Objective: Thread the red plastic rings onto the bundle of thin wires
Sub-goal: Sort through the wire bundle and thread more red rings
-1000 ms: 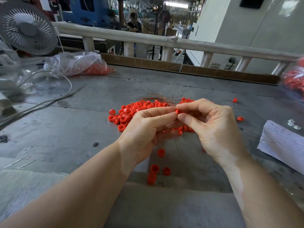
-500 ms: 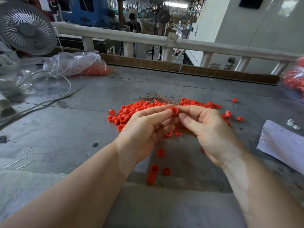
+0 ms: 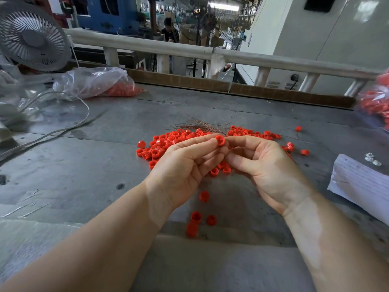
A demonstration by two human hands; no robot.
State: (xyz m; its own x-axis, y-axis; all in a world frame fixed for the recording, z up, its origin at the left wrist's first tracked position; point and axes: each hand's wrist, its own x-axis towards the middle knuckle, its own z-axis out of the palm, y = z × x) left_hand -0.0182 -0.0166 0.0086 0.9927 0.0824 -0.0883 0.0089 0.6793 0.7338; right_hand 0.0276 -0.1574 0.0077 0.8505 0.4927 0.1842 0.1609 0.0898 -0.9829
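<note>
One red ring point(image 3: 220, 140) is pinched by the left hand point(image 3: 185, 165); wires point(image 3: 202, 125) are gripped by the right hand point(image 3: 261, 165); a loose pile point(image 3: 168, 140) remains unthreaded.

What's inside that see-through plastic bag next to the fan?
The clear plastic bag holds a heap of red rings at its right end. The crumpled plastic hides whatever fills the rest.

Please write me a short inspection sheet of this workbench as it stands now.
Surface: grey worktable, stained.
Job's things: red ring pile; wire bundle fanned behind the hands; one red ring held up.
Clutter: plastic bag of rings, paper stack, stray rings.
Grippers: left hand pinches the ring; right hand pinched beside it, contents hidden.
Cables: white cord looped at left.
Surroundings: desk fan, railing, distant person.
</note>
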